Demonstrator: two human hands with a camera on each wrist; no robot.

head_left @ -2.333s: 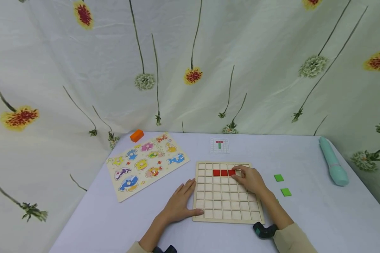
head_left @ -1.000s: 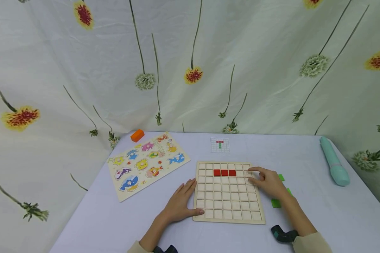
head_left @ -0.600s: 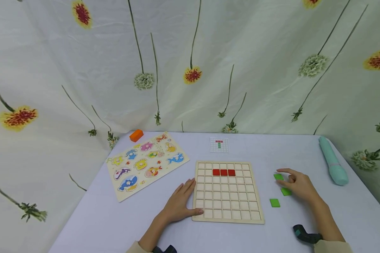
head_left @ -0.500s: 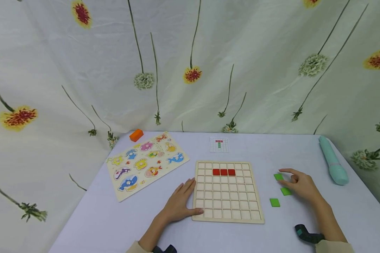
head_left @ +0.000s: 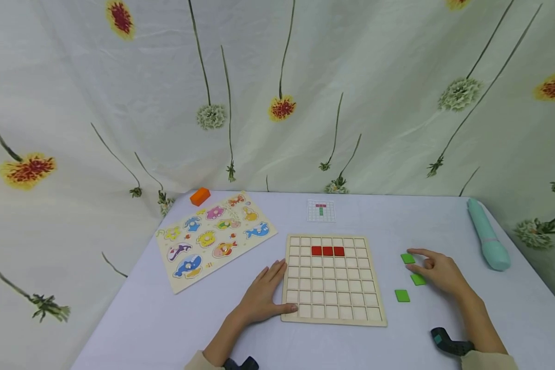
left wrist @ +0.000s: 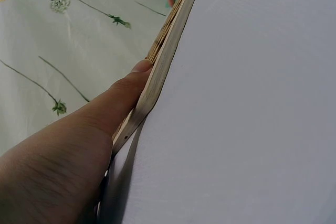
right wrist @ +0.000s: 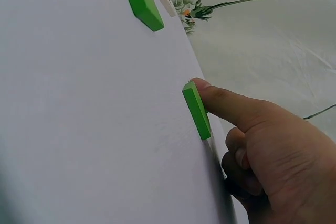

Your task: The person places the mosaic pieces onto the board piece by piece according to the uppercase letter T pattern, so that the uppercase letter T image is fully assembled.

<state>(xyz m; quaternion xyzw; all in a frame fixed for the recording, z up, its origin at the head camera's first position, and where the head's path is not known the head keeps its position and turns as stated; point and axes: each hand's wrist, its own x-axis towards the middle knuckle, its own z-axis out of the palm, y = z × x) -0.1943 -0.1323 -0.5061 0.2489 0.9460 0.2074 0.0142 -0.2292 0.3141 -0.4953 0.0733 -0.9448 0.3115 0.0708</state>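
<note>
My left hand (head_left: 262, 299) lies flat along the left side of a wooden grid board (head_left: 334, 313), its thumb resting on the near left corner, as the left wrist view also shows. Three red square tiles (head_left: 328, 251) sit in a row in the board's second row. Right of the board, the thumb and index finger of my right hand (head_left: 439, 273) bracket the farthest green tile (head_left: 407, 258) at its near and far edges, pinching it on the table. A second green tile (head_left: 418, 279) lies by the thumb, and a third green tile (head_left: 402, 295) lies nearer.
A pattern card (head_left: 321, 211) with a red and green T lies behind the board. On the left are an animal picture puzzle (head_left: 215, 241) and an orange block (head_left: 200, 196). A mint-coloured cylindrical thing (head_left: 488, 236) lies along the right edge.
My right hand has left the red row, where it was touching the right red tile, and moved right to the farthest green tile. My left hand has stayed on the board's edge.
</note>
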